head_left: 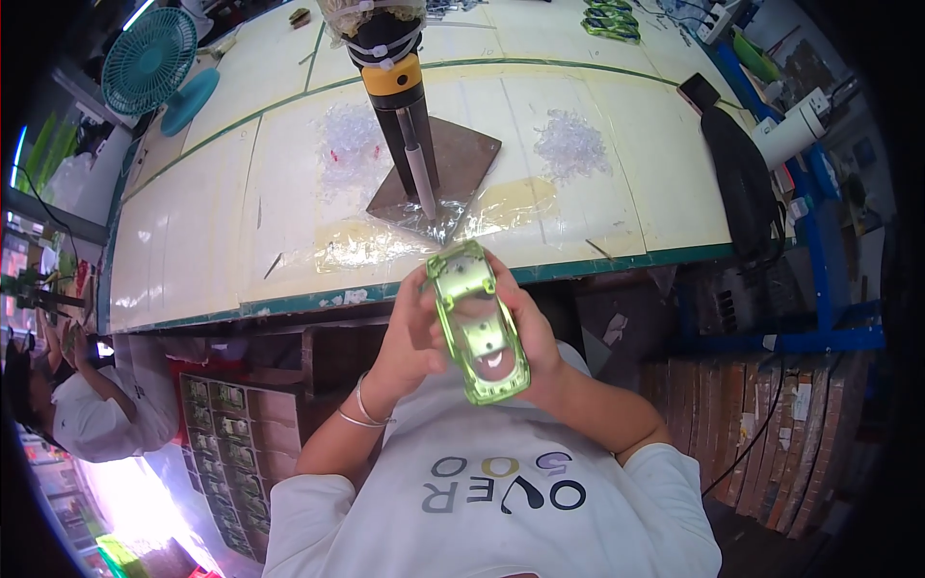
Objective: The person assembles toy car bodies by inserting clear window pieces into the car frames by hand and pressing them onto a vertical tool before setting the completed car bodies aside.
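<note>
Just in front of my chest, past the table's near edge, I hold a shiny green toy car body shell [485, 332]. Its hollow inner side, with openings and small posts, faces up. My right hand [530, 332] grips the shell along its right edge, the fingers partly hidden beneath it. On the other side my left hand [407, 337] curls round the left edge, its fingertips behind the shell. Beyond the far end of the shell stands a black upright tool [409, 135] with a yellow band and a grey rod, on a brown square plate [453, 154].
Two piles of clear plastic bits, a left pile [352, 140] and a right pile [570, 144], lie on the white table [665, 193]. A teal fan [149, 63] stands far left, a black bag [737, 183] at right. Below left, a divided box [265, 414] holds green parts; another person [111, 400] sits beyond.
</note>
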{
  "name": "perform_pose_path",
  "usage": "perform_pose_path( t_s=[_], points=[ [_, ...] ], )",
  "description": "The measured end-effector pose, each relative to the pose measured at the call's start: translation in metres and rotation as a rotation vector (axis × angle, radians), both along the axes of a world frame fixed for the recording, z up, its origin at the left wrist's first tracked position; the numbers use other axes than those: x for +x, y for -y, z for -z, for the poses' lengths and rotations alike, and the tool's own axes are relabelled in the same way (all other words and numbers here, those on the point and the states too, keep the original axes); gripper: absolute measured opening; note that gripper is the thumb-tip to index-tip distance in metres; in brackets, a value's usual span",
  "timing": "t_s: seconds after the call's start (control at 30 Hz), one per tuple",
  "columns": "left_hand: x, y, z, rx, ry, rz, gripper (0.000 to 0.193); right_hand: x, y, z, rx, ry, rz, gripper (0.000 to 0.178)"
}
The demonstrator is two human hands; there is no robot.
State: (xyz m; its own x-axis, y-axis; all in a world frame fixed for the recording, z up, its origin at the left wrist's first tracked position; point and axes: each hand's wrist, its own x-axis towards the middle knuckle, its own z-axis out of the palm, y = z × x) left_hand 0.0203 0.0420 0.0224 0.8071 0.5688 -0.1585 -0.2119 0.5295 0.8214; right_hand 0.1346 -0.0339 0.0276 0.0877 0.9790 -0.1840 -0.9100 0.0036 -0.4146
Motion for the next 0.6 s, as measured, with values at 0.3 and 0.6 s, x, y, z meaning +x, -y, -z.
perform_pose_path(
  t_s=[0.3,0.6],
  points=[
    [0.016,-0.023,-0.018,0.136,0.070,-0.024,0.104,0.005,-0.027,-0.028,0.107,-0.208,0.089,0.035],
    [0.018,-0.023,-0.029,0.122,0.128,-0.004,0.102,0.003,-0.023,-0.039,-0.008,-0.285,0.082,0.036]
  ],
)
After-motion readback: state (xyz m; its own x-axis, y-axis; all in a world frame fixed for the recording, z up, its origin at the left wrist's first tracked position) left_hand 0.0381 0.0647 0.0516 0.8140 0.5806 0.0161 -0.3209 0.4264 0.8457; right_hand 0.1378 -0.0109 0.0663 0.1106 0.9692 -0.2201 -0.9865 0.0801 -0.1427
